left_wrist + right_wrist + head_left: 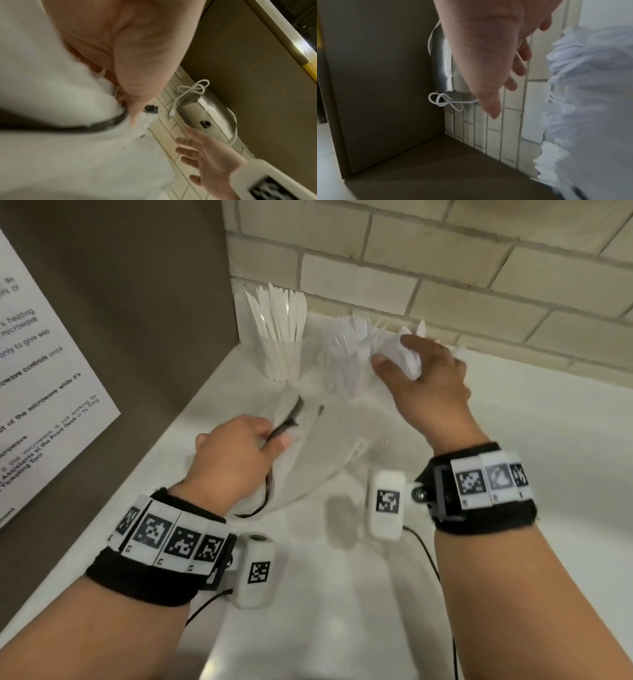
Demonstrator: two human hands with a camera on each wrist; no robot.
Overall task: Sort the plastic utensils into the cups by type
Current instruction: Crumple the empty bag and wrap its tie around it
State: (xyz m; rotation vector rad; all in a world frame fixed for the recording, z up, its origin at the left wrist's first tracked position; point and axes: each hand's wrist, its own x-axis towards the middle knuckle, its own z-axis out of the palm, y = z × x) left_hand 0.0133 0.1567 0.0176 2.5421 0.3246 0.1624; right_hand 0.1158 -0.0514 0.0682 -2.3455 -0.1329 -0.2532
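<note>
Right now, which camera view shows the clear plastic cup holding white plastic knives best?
The head view: the clear plastic cup of white knives stands whole and upright in the counter corner, left of the forks. The left wrist view does not show it clearly; the right wrist view shows only blurred white utensils.

White counter (342,594) in a corner — pale brick-tile wall (445,261) behind, brown panel (137,302) left.
</note>
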